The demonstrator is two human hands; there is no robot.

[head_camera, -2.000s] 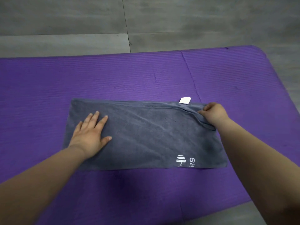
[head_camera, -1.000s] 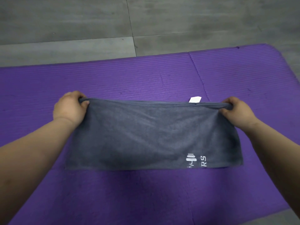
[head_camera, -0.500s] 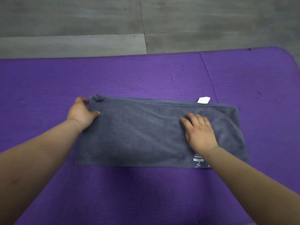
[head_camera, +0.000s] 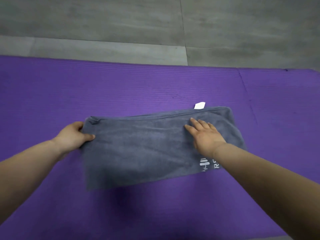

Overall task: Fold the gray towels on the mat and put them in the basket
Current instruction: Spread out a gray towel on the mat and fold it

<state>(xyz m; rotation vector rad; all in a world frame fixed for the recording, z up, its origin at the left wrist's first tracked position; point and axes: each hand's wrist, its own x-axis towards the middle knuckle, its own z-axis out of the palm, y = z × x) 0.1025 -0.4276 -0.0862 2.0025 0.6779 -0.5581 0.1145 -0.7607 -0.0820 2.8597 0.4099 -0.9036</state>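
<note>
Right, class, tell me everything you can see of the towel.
The towel is dark gray, soft-looking, folded, with layered edges along its far side. It lies flat, slightly skewed, on the purple mat. A white tag sticks out far right; white print marks the near right corner. The left hand grips its left end; the right hand rests flat on its right half.

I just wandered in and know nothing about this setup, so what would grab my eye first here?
A gray towel lies folded in the middle of a bright purple mat, which fills most of the view over a gray floor. The left hand grips the towel's left end, while the right hand presses flat on its right half. A white tag sticks out at the towel's far edge.
</note>
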